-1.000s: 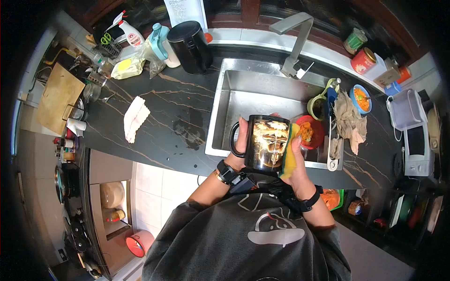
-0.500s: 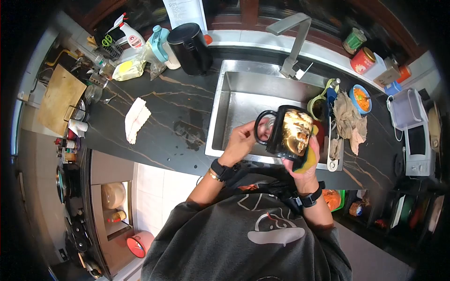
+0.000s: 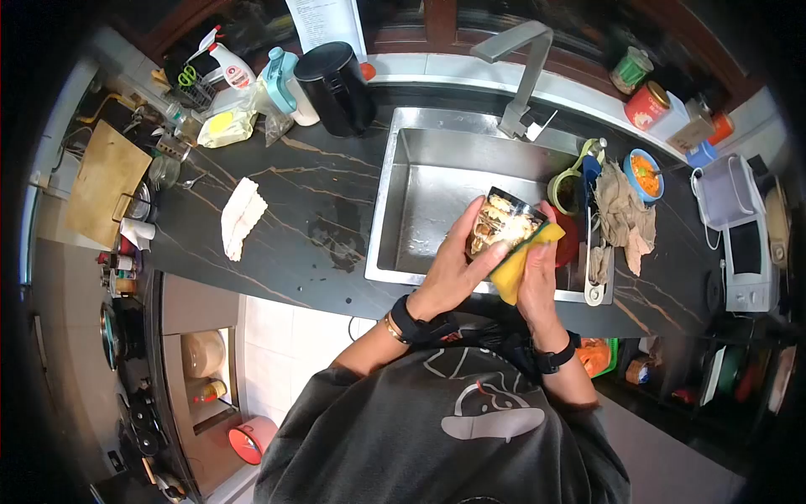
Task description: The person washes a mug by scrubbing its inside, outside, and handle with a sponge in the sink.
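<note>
Over the front of the steel sink point(image 3: 420, 185), a black mug point(image 3: 505, 220) with a bright printed picture is tilted between my hands. My left hand point(image 3: 457, 267) wraps round the mug's left side, thumb across its printed face. In my right hand point(image 3: 537, 281) is a yellow sponge point(image 3: 510, 275) with a dark green scouring side, pressed against the mug's lower right edge. The mug's handle is hidden from view. Behind my right hand, a red round dish point(image 3: 567, 239) and a green-rimmed strainer point(image 3: 569, 191) sit at the sink's right side.
The faucet point(image 3: 525, 84) rises behind the sink. A crumpled brown cloth point(image 3: 623, 206) and a blue bowl point(image 3: 645, 176) of orange food lie to the right. Leftward on the dark counter are a pale cloth point(image 3: 243, 218), a black kettle point(image 3: 336, 88) and a blue-lidded jug point(image 3: 290, 84).
The mug has turned, so its handle no longer shows. My left hand has shifted from beside the handle to the mug's side. The sponge now shows more fully at the mug's lower right.
</note>
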`<state>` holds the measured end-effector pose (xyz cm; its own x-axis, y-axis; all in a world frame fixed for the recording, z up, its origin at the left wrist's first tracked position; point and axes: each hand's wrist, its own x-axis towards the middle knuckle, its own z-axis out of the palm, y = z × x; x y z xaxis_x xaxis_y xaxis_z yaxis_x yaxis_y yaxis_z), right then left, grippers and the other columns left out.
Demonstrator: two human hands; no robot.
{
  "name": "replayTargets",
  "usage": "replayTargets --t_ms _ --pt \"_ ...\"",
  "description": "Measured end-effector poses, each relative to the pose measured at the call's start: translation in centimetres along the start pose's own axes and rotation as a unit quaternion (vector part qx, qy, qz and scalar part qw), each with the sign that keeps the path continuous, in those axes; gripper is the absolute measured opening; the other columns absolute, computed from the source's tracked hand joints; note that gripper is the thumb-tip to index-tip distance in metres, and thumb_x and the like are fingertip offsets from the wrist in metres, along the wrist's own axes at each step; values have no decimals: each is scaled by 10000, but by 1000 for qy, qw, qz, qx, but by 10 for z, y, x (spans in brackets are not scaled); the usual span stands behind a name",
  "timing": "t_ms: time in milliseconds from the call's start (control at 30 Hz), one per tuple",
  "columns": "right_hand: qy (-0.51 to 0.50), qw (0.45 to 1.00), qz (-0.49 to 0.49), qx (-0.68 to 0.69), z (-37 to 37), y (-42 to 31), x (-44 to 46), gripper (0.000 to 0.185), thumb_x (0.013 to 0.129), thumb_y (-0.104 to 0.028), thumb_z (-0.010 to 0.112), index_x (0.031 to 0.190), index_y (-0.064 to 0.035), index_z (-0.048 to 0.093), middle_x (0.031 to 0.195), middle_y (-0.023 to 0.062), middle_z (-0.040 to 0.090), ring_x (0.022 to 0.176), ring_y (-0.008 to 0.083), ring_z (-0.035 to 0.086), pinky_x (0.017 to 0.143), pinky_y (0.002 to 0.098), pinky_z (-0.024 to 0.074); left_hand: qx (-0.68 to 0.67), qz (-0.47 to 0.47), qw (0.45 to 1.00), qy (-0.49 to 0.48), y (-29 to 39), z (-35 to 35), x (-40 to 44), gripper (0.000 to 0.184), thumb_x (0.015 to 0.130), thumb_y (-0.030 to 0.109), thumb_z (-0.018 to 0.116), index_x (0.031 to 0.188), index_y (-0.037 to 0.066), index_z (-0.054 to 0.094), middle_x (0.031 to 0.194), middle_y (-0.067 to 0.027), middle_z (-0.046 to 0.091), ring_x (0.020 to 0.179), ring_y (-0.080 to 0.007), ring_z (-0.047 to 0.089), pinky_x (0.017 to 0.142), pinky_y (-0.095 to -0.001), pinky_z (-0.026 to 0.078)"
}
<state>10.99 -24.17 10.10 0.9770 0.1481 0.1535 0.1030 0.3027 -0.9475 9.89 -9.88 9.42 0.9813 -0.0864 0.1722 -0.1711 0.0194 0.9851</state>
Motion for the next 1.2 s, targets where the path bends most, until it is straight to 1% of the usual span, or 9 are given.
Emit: replayTargets --t_ms 100,233,267,367,500,700,767,967,1200 --pt "-23 999 5 -43 -1 -6 2 608 1003 -434 297 1452 -50 153 1288 118 437 1149 177 457 1002 310 350 -107 -21 994 -24 11 -2 0 841 870 251 657 1445 -48 122 1349 -172 407 1250 -197 403 1028 -313 343" --pt "-41 995 33 -87 -5 -12 6 601 1009 -437 265 1432 -12 227 1280 119 448 1156 167 453 1006 299 339 -131 -41 990 -20 3 -5 1 755 959 408 477 1446 -48 125 1370 -153 388 1256 -192 392 1043 -302 320" --pt "-33 994 26 -105 -9 -1 7 597 1012 -413 274 1432 9 227 1350 159 402 1229 218 411 1050 329 291 -114 -8 993 -14 -27 -6 3 739 981 494 336 1443 -49 143 1384 -145 374 1256 -197 392 1063 -304 287" --pt "-40 956 -73 -282 -3 -7 3 577 1007 -346 305 1442 16 194 1430 229 273 1328 320 270 1090 384 209 -199 -70 978 -8 -23 -3 3 732 986 508 291 1437 -57 173 1379 -142 387 1258 -199 390 1077 -306 261" --pt "-44 882 -153 -444 17 -21 -16 566 993 -261 359 1448 18 171 1468 287 181 1370 400 197 1109 436 168 -112 -28 993 10 -14 -2 2 693 994 476 311 1435 -47 202 1358 -139 415 1244 -190 402 1060 -295 283" --pt "-25 891 -137 -433 11 -33 31 475 973 -242 440 1379 -15 348 1404 311 266 1309 442 298 1062 448 274 -145 -82 985 49 -1 11 -6 644 983 379 441 1446 -9 214 1374 -162 408 1252 -200 403 1036 -279 309" --pt "-34 932 -78 -352 6 -33 47 436 967 -209 443 1351 -13 384 1382 307 300 1299 438 311 1053 449 285 -20 -48 996 77 -1 12 -4 644 976 347 471 1445 -11 212 1401 -190 381 1274 -214 384 1045 -296 306" --pt "-77 893 -146 -418 25 -7 -3 547 917 -124 526 1422 -61 327 1465 317 130 1369 454 176 1086 458 234 -20 -60 992 108 -8 -2 -2 652 973 344 476 1439 -31 214 1431 -211 345 1299 -226 361 1056 -305 300" --pt "-21 943 -52 -328 11 -11 50 461 960 -198 472 1359 12 376 1304 251 433 1211 352 431 1011 396 343 -55 -65 990 116 -13 6 -2 666 975 351 474 1439 -43 204 1370 -192 415 1239 -204 410 1033 -293 319"
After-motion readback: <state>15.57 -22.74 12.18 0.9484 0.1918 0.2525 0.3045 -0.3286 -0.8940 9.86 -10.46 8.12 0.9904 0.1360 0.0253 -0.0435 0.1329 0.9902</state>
